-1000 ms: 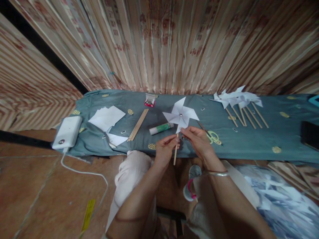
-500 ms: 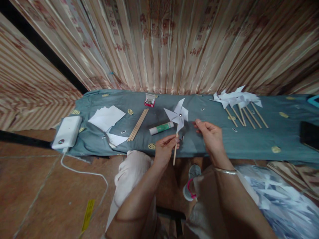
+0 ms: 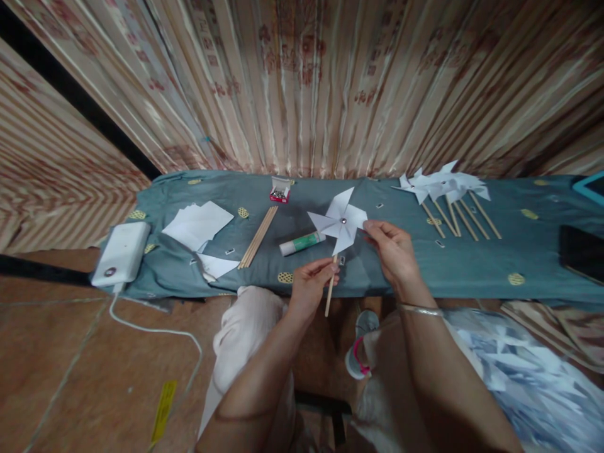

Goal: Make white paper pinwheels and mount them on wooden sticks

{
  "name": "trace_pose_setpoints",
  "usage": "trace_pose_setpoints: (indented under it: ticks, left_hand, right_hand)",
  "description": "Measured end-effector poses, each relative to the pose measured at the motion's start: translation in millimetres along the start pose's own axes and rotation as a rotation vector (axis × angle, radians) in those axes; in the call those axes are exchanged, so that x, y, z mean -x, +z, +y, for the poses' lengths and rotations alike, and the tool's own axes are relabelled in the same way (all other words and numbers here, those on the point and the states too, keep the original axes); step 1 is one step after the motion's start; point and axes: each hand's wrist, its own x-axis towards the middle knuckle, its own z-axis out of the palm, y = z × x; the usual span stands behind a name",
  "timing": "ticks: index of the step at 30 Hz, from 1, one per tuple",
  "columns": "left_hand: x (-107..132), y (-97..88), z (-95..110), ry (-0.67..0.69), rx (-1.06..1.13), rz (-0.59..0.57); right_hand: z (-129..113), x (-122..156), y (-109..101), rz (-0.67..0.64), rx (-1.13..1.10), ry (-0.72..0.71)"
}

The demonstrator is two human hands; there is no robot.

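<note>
My left hand (image 3: 309,286) is closed on the wooden stick (image 3: 331,290) of a white paper pinwheel (image 3: 340,220), held upright over the near edge of the table. The fingers of my right hand (image 3: 393,251) pinch or touch the tip of the pinwheel's right blade. A metal pin shows at the pinwheel's centre. A green and white glue stick (image 3: 301,242) lies on the cloth just left of the pinwheel.
A teal cloth (image 3: 472,264) covers the low table. On it lie loose wooden sticks (image 3: 257,236), white paper squares (image 3: 198,223), a small red box of pins (image 3: 280,190), several finished pinwheels (image 3: 446,189) at the right, and a white power bank (image 3: 120,255) with cable. A striped curtain hangs behind.
My right hand left the stick, drew right, then came back to the pinwheel's right blade. The pinwheel's blades have turned. My left hand kept its hold on the stick.
</note>
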Motion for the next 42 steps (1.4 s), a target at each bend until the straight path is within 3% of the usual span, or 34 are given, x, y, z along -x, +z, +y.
trace_pose_setpoints:
  ticks: [22,42]
  left_hand:
    - [-4,0.0,-1,0.041,0.012,0.038]
    - [-5,1.8,-1,0.060,0.045,0.077]
  right_hand:
    - [-2,15,-1,-0.087,0.028,-0.008]
    - [-11,35,11,-0.204,0.057,0.095]
